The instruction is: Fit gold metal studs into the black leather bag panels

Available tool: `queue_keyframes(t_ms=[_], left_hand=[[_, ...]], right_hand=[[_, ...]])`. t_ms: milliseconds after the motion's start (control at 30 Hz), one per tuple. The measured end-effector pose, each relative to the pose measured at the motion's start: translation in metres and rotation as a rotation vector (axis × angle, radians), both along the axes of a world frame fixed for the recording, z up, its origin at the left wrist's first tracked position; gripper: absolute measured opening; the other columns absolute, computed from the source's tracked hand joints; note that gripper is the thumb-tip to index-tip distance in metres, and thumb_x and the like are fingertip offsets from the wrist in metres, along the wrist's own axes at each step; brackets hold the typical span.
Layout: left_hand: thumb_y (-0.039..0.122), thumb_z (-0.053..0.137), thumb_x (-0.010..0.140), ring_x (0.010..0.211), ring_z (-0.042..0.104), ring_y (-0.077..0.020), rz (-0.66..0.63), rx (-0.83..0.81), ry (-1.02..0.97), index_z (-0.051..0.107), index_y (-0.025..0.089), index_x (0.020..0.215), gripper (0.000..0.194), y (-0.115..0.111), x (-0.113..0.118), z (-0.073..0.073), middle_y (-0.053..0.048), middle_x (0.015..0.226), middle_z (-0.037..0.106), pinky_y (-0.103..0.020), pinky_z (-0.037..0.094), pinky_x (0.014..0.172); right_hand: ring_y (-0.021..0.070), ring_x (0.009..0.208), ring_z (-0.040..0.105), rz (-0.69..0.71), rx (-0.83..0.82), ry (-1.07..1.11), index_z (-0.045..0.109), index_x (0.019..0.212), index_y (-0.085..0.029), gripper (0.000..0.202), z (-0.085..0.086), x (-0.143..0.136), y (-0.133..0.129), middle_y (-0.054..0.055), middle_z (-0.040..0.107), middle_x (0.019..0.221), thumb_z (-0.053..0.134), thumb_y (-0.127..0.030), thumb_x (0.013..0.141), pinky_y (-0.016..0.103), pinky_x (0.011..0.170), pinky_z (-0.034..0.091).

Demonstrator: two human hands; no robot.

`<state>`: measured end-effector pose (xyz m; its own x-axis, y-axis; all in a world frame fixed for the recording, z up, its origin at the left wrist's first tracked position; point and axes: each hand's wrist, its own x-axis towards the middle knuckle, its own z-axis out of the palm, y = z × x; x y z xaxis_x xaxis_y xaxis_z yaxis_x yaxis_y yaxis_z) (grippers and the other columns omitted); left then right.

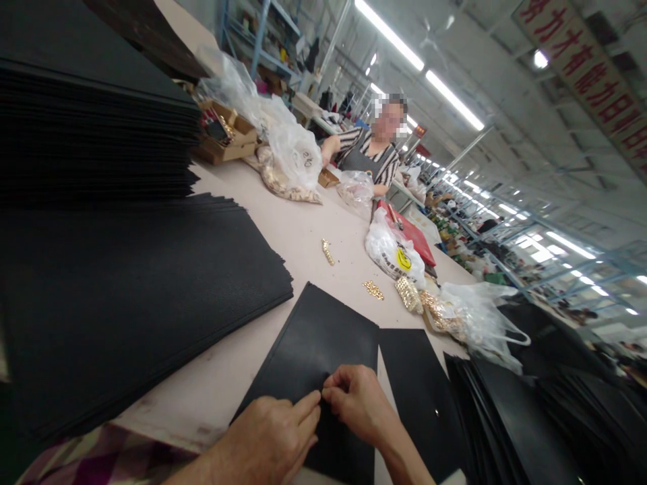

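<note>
A black sheet (323, 337) lies on the pale table in front of me. My left hand (275, 431) rests on it, fingers together, the fingertips beside those of my right hand. My right hand (354, 401) is pinched at the sheet's middle; whatever it holds is hidden between the fingertips. To the right lies another black piece (417, 377) with a small shiny fitting (437, 411) on it. Beyond the sheet are a small pile of gold pieces (373, 290) and a short row of gold pieces (327, 252).
Stacks of black sheets stand at the left (141, 289) and right (510, 417). Across the table (253, 192) are a cardboard box (227, 138), plastic bags (394, 249) and a bag of gold parts (445, 313). A person (368, 158) is at the far side.
</note>
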<state>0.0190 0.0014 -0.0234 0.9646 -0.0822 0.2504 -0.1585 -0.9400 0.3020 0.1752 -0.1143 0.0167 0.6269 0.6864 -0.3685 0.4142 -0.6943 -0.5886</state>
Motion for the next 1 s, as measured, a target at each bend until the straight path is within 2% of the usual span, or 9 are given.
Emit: queue_keyframes(t_ms=[133, 267, 433, 600, 667, 733, 800, 867, 1000], left_hand=[[0.017, 0.054, 0.090, 0.069, 0.069, -0.0186, -0.010, 0.029, -0.014, 0.061, 0.019, 0.119, 0.030, 0.001, 0.001, 0.003, -0.003, 0.125, 0.069, -0.032, 0.054, 0.056], [0.015, 0.054, 0.089, 0.070, 0.071, -0.0193, -0.030, 0.056, -0.024, 0.062, 0.017, 0.121, 0.033, 0.001, 0.003, 0.001, -0.006, 0.128, 0.068, -0.032, 0.055, 0.056], [0.015, 0.049, 0.092, 0.071, 0.072, -0.0214, -0.042, 0.022, 0.013, 0.061, 0.017, 0.124, 0.035, 0.000, 0.004, -0.006, -0.007, 0.133, 0.065, -0.037, 0.060, 0.059], [0.011, 0.048, 0.091, 0.076, 0.073, -0.0227, -0.049, 0.071, 0.009, 0.064, 0.017, 0.122, 0.035, 0.001, 0.004, -0.010, -0.009, 0.129, 0.067, -0.038, 0.063, 0.065], [0.011, 0.048, 0.092, 0.078, 0.074, -0.0225, -0.053, 0.073, -0.007, 0.064, 0.016, 0.121, 0.034, 0.002, 0.003, -0.010, -0.009, 0.127, 0.068, -0.038, 0.063, 0.067], [0.011, 0.047, 0.092, 0.078, 0.074, -0.0220, -0.049, 0.076, -0.015, 0.064, 0.016, 0.120, 0.034, 0.002, 0.003, -0.010, -0.010, 0.126, 0.069, -0.036, 0.063, 0.067], [0.010, 0.046, 0.092, 0.077, 0.074, -0.0203, -0.032, 0.068, 0.002, 0.064, 0.018, 0.118, 0.033, 0.003, 0.004, -0.007, -0.009, 0.124, 0.069, -0.033, 0.062, 0.067], [0.009, 0.043, 0.092, 0.075, 0.073, -0.0186, -0.018, 0.036, 0.044, 0.064, 0.021, 0.115, 0.033, 0.003, 0.006, -0.002, -0.008, 0.119, 0.070, -0.031, 0.061, 0.066], [0.007, 0.036, 0.092, 0.072, 0.073, -0.0187, 0.008, 0.000, 0.073, 0.064, 0.023, 0.109, 0.036, 0.002, 0.009, 0.000, -0.007, 0.113, 0.068, -0.032, 0.060, 0.062]], right_hand=[[0.0111, 0.049, 0.056, -0.045, -0.110, 0.119, 0.068, 0.074, -0.017, 0.010, 0.000, 0.008, 0.007, -0.001, 0.061, 0.055, 0.060, -0.023, 0.074, 0.018, 0.046, 0.039], [0.0114, 0.045, 0.055, -0.117, -0.185, 0.264, 0.063, 0.074, -0.016, 0.005, 0.003, 0.013, 0.015, -0.003, 0.057, 0.050, 0.062, -0.019, 0.071, 0.020, 0.044, 0.044], [0.0115, 0.044, 0.055, -0.096, -0.234, 0.246, 0.062, 0.072, -0.017, 0.004, 0.002, 0.019, 0.022, -0.003, 0.057, 0.048, 0.064, -0.017, 0.069, 0.020, 0.042, 0.046], [0.0114, 0.043, 0.054, -0.098, -0.219, 0.225, 0.063, 0.071, -0.018, 0.007, 0.002, 0.020, 0.022, -0.005, 0.055, 0.048, 0.069, -0.019, 0.066, 0.021, 0.043, 0.044], [0.0114, 0.048, 0.055, -0.114, -0.175, 0.161, 0.065, 0.075, -0.018, 0.015, 0.005, 0.017, 0.015, -0.004, 0.058, 0.053, 0.075, -0.024, 0.066, 0.021, 0.046, 0.044], [0.0141, 0.060, 0.061, -0.130, -0.112, -0.016, 0.067, 0.083, -0.019, 0.022, 0.008, 0.013, 0.002, -0.001, 0.065, 0.065, 0.076, -0.033, 0.069, 0.023, 0.056, 0.046], [0.0202, 0.078, 0.067, -0.170, -0.091, -0.275, 0.067, 0.096, -0.019, 0.029, 0.010, 0.010, -0.015, 0.004, 0.071, 0.083, 0.071, -0.040, 0.076, 0.029, 0.071, 0.049], [0.0268, 0.094, 0.067, -0.242, -0.146, -0.446, 0.063, 0.109, -0.018, 0.038, 0.010, 0.009, -0.032, 0.010, 0.071, 0.098, 0.066, -0.043, 0.081, 0.035, 0.083, 0.048], [0.0330, 0.102, 0.066, -0.344, -0.209, -0.464, 0.057, 0.120, -0.016, 0.054, 0.008, 0.007, -0.047, 0.015, 0.070, 0.104, 0.067, -0.050, 0.078, 0.041, 0.087, 0.048]])
